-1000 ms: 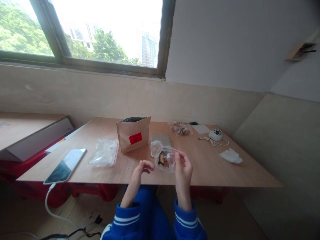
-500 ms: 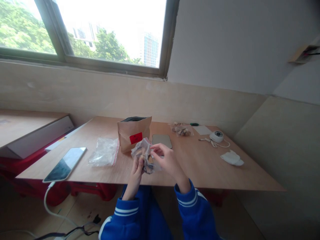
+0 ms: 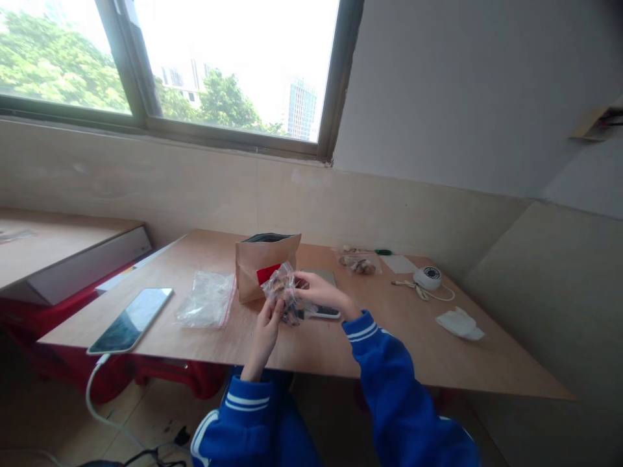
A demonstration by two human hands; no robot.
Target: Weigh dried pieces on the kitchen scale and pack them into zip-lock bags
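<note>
Both hands hold a small clear plastic bag [image 3: 285, 295] with brown pieces inside, just above the wooden table [image 3: 399, 350]. My left hand [image 3: 267, 327] pinches the bag from below. My right hand [image 3: 318, 293] grips its upper right side, fingers closed. Right behind the bag stands an open brown paper pouch [image 3: 253, 269] with a red label. A flat grey scale [image 3: 325, 310] lies under my right wrist, mostly hidden.
A pile of empty clear zip bags [image 3: 207, 305] lies left of the pouch, and a tablet [image 3: 131, 320] with a white cable lies further left. At the back right are another filled bag [image 3: 357, 263], a white paper, a round white device [image 3: 428, 277] and a crumpled tissue [image 3: 460, 323].
My right hand carried the bag leftward to my left hand, which took hold of it. Both hands then moved forward with it towards the brown pouch.
</note>
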